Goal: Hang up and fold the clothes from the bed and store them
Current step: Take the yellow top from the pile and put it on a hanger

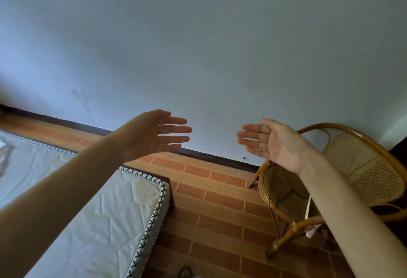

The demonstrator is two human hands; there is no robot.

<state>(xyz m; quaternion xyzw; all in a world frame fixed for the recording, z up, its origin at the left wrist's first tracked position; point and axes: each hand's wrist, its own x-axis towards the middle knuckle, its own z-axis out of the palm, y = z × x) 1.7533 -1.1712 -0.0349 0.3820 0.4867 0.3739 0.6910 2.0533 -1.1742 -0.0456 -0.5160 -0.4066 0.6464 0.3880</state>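
My left hand (156, 133) and my right hand (269, 142) are stretched out in front of me, palms facing each other, fingers straight and spread, holding nothing. They hover in the air before a pale wall. Below my left arm lies the bed's white quilted mattress (105, 216) with a patterned edge band. At the far left edge a bit of pale cloth (5, 154) lies on the mattress, mostly cut off by the frame.
A rattan chair (361, 167) with a woven back and brown seat stands at the right, under my right arm. The floor (215, 222) is orange brick tile. A dark skirting runs along the wall (198, 46). A small pinkish item (312, 231) lies by the chair's leg.
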